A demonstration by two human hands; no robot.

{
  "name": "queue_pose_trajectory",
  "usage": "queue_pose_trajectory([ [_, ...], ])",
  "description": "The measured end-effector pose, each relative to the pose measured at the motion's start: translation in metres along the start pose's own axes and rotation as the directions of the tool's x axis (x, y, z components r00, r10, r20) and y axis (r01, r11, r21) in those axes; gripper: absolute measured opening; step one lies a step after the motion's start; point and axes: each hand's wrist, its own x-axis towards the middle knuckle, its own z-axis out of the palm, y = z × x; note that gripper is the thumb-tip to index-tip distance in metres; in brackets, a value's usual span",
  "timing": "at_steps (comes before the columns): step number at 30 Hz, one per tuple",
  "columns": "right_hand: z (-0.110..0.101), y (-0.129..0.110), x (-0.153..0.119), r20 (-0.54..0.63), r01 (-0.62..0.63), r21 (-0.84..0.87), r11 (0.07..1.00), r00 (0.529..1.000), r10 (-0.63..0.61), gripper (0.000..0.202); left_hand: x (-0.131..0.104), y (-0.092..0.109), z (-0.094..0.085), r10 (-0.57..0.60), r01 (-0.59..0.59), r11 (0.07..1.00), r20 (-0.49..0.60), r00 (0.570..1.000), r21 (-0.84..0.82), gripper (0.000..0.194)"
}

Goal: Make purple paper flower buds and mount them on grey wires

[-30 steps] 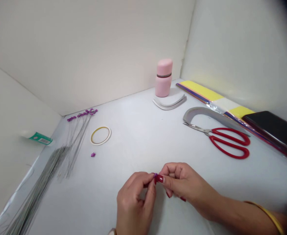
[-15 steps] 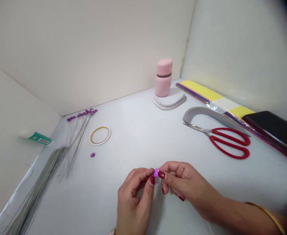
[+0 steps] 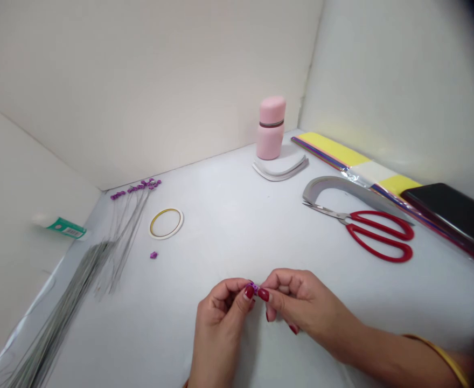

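A small shiny purple paper piece (image 3: 255, 288) is pinched between the fingertips of both hands, just above the white table. My left hand (image 3: 225, 312) grips it from the left with thumb and forefinger. From the right, my right hand (image 3: 297, 302) holds it with thumb and forefinger, the other fingers curled below. The fingertips cover much of the piece, so its exact shape is hard to make out. A similar small purple star (image 3: 153, 255) lies to the left, near a narrow roll of white tape (image 3: 166, 224).
Left are thin wires (image 3: 71, 296), some with purple tips (image 3: 142, 186), and a green-labelled tube (image 3: 65, 227). Right are red-handled scissors (image 3: 362, 229), grey paper strips (image 3: 337, 183), coloured sheets (image 3: 337, 148) and a black phone-like object (image 3: 451, 207). White strips (image 3: 281, 173) lie before a pink bottle (image 3: 271, 128).
The purple piece has turned and shifted slightly left between the fingers, with less of it showing. Both thumbs have moved a little to the left.
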Motion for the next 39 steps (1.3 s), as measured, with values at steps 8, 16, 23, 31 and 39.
queue_pose_trajectory([
  [8,0.0,0.004,-0.001,0.011,0.024,-0.001,1.0,1.0,-0.024,0.02,-0.003,-0.002,0.004,0.144,-0.134,0.984,-0.088,0.986,0.115,0.011],
  [16,0.002,0.004,-0.001,0.038,0.035,0.105,0.994,0.999,-0.039,0.026,-0.008,-0.007,0.006,0.625,-0.577,0.678,0.056,0.778,0.455,0.021],
  [23,0.0,-0.003,0.0,0.043,0.037,0.15,0.988,0.998,-0.044,0.023,-0.004,-0.002,0.003,0.368,-0.376,0.904,0.08,0.926,0.204,0.019],
  [31,-0.001,-0.002,0.001,0.108,-0.013,0.185,0.983,0.994,-0.007,0.026,-0.001,0.002,-0.005,0.387,-0.417,0.885,0.167,0.907,0.21,0.02],
  [39,-0.004,-0.001,0.001,0.133,-0.062,0.21,0.976,0.991,0.034,0.029,-0.001,0.004,-0.004,0.417,-0.42,0.878,0.063,0.907,0.23,0.009],
])
